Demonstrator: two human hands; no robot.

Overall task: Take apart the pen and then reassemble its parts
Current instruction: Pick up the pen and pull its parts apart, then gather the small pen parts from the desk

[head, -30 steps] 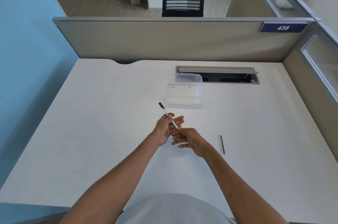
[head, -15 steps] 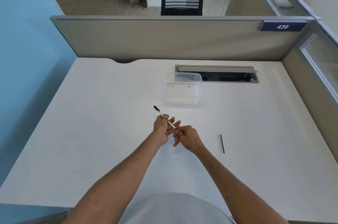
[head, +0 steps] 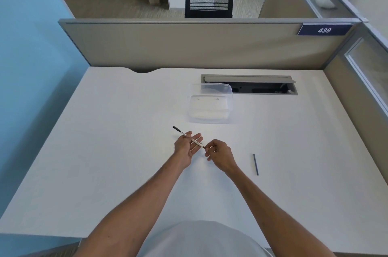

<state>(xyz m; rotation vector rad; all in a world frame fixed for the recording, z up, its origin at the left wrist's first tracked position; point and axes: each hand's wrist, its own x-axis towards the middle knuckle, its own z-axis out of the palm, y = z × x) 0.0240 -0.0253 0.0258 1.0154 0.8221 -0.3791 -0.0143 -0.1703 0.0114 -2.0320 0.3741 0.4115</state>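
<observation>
Pen body [head: 192,138], white with black far end, held above the worktop [head: 105,151], slanting up-left to down-right. Rests across the half-open palm of the left hand [head: 185,147], fingers spread, thumb seeming to pin it; grip loose. Right hand [head: 218,153] pinched closed on the dark near tip of the pen. Likely step: twisting or pulling the tip piece off, or seating it; cannot tell which. To do it well: tighten left thumb on the barrel, turn along the axis, avoid bending, keep small parts over the worktop. Dark slim rod [head: 255,164], probably a removed part, lying well apart to the right. Clear plastic container [head: 210,107] farther back.
</observation>
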